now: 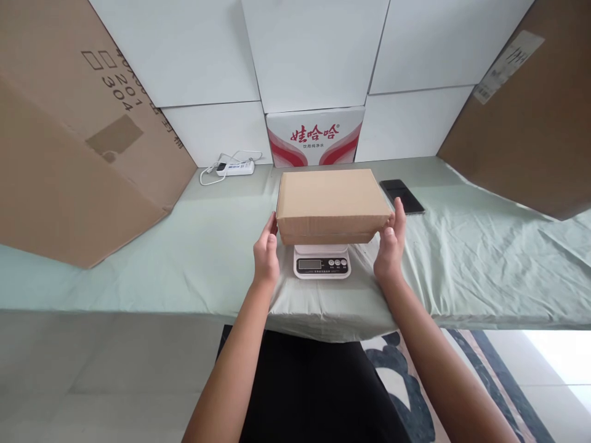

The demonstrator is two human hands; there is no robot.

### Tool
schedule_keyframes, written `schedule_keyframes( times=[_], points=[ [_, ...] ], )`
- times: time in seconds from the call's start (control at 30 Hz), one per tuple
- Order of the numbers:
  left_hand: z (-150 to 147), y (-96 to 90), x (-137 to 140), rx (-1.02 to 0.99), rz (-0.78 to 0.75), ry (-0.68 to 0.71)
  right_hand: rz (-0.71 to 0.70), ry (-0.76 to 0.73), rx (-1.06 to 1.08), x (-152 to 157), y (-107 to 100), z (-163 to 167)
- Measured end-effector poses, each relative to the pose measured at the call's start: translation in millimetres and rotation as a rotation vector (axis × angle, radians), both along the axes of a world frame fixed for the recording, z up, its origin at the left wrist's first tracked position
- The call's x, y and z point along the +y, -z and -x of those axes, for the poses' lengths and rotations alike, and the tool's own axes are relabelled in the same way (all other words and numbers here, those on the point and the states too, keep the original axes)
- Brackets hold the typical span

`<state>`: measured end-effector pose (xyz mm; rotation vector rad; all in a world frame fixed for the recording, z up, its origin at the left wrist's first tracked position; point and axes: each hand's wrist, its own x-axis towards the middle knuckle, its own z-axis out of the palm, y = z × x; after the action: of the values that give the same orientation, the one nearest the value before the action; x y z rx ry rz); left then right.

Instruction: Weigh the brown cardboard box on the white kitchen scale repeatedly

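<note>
A flat brown cardboard box (332, 200) rests on a small white digital scale (322, 263) at the middle of the table. My left hand (266, 251) is at the box's left end, fingertips touching its near left corner. At the right end my right hand (391, 243) stands edge-on with its fingers against the box's near right corner. Both hands have straight fingers pressed to the box sides rather than wrapped around it. The scale's display and buttons face me below the box.
The table (184, 264) wears a pale green cloth. A black phone (402, 195) lies right of the box. A white power strip (234, 167) with cable sits back left. Large cardboard sheets lean at left (74, 141) and right (530, 123). A red-and-white carton (315, 136) stands behind.
</note>
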<state>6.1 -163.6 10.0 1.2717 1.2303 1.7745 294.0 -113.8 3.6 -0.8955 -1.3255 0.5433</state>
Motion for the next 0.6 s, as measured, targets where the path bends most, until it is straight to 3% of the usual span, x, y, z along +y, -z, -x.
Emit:
schedule_keyframes(
  times=[0.23,0.6],
  points=[
    [-2.7,-6.3,-3.4,0.065,0.043,0.077,-0.012,0.041,-0.041,-5.0,-13.9,2.8],
    [-3.0,-6.9,-5.3,0.08,0.047,0.081,-0.031,0.016,-0.133,-3.5,-13.1,1.1]
  ],
)
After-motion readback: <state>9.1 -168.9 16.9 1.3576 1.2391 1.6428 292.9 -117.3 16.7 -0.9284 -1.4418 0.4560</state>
